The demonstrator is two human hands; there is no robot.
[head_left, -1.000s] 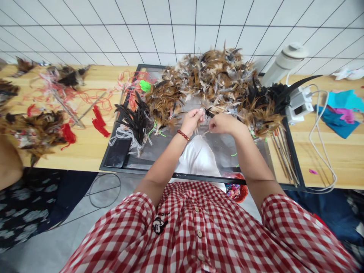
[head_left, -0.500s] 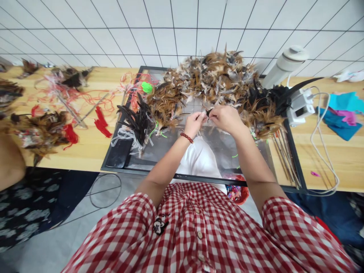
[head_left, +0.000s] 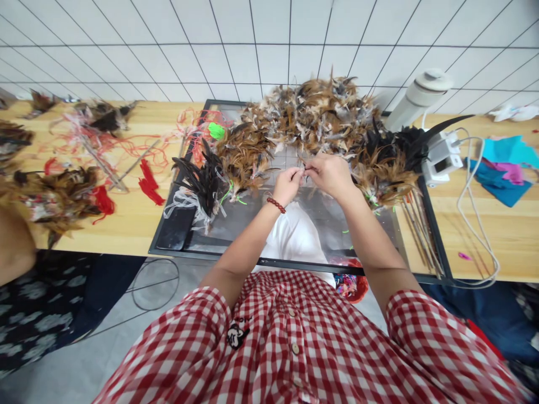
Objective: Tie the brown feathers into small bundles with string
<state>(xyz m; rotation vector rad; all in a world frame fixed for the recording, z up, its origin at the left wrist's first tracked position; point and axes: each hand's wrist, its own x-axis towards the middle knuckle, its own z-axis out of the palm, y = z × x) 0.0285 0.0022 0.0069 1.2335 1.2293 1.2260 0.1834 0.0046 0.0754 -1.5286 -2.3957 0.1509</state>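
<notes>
Sitting between left hand (head_left: 288, 186) and right hand (head_left: 330, 175) is a dark feather (head_left: 306, 175).

We're in a small craft workshop, by the look of it: a long pale-wood surface (head_left: 484, 224) along a white tiled wall (head_left: 269, 62), brown feather bundles (head_left: 320, 115) heaped up, tangled pink-red strings (head_left: 135, 148), and another worker's bare arm (head_left: 14, 235) at left.

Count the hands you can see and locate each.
2: the left hand, with a beaded bracelet, and the right hand beside it, near the brown feathers. The person at far left may have hidden hands.
</notes>
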